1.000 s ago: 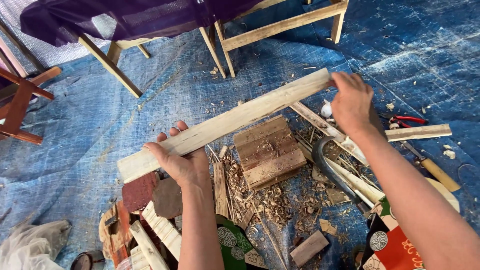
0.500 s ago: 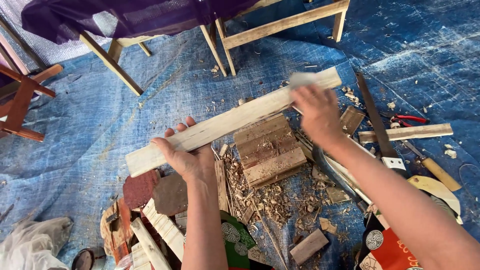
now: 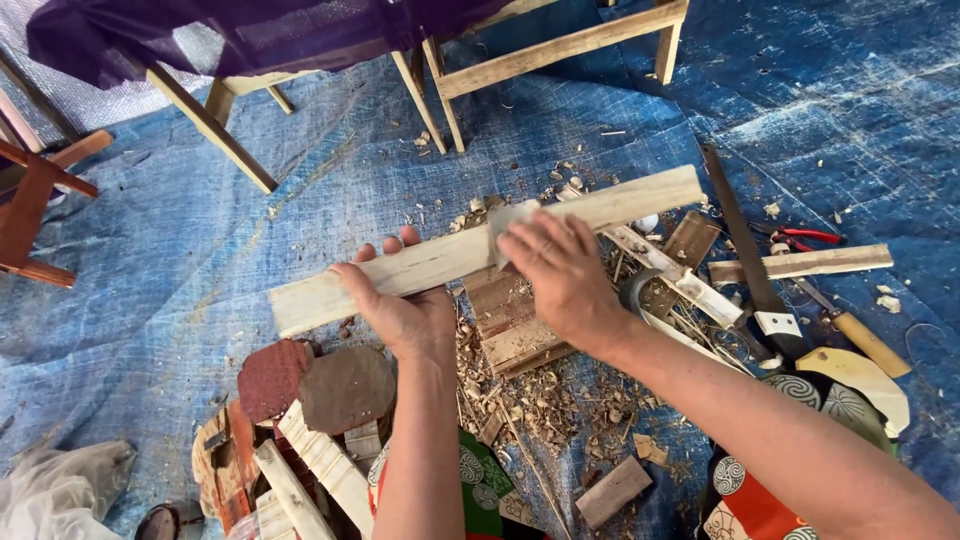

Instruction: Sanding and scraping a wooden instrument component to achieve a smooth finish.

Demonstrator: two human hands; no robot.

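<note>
Floor: covered by a blue tarp (image 3: pixel 300 210), wrinkled, worn pale in patches, strewn with wood shavings (image 3: pixel 540 400). Furniture: a bare wooden frame (image 3: pixel 560 50) stands at the top, draped with purple cloth (image 3: pixel 250 30); a reddish-brown wooden frame (image 3: pixel 35 200) stands at the left edge. Lighting: even daylight, soft shadows

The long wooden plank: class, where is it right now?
In the head view the long wooden plank lies slanted mid-frame, the left hand gripping it, the right hand pressing on it, above a wooden block.
</note>
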